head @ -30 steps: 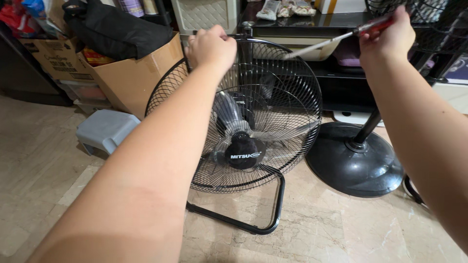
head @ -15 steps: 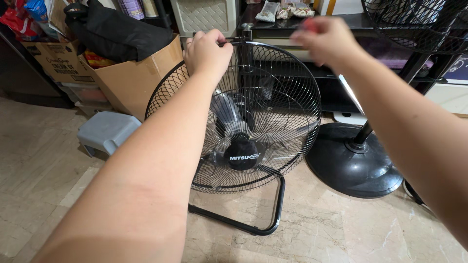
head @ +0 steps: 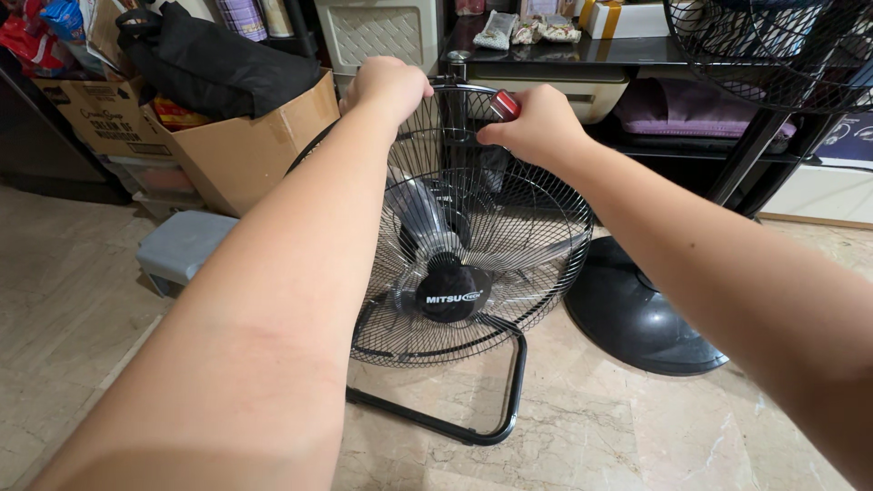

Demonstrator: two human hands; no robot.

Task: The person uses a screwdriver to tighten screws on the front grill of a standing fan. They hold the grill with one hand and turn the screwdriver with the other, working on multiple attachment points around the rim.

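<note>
A black floor fan point(head: 473, 264) with a round wire grille stands on a tubular floor stand point(head: 455, 414) in the middle of the view. My left hand point(head: 389, 86) grips the top rim of the grille. My right hand point(head: 536, 123) is closed around a red-handled tool point(head: 506, 105), a screwdriver by its earlier look, held at the top of the grille just right of my left hand. The tool's shaft is hidden behind my fingers. The fan's clear blades and black hub point(head: 450, 291) show through the wires.
A round black base point(head: 637, 314) of a standing fan sits to the right, its pole rising to a second grille point(head: 773, 45). A cardboard box point(head: 227, 145) with a black bag stands at the left, a grey stool point(head: 182, 250) beside it. A dark shelf point(head: 582, 55) is behind.
My right hand swung from the far right toward the fan's top, bringing the red-handled tool down to the grille rim. My left hand stayed on the rim.
</note>
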